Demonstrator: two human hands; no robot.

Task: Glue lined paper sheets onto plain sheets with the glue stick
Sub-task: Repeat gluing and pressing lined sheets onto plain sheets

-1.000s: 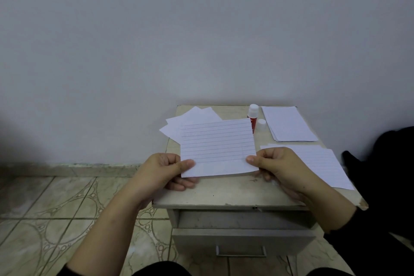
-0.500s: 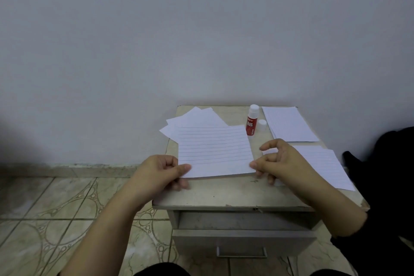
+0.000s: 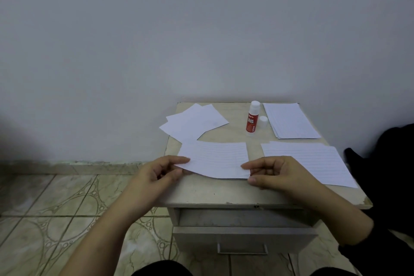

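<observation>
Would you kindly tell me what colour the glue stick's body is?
Red with white lettering; the glue stick shows best in the head view.

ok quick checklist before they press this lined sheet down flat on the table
1. Left hand grips the lined sheet at its left edge: ok.
2. Right hand pinches the right edge: ok.
3. Sheet flat: not ok, near edge lifted and curved.
4. Plain sheet underneath, edges aligned: cannot tell, hidden.
5. Glue stick clear of the sheet: ok, upright behind it, cap off beside it.
6. Glue spread on the underside: cannot tell.
</observation>
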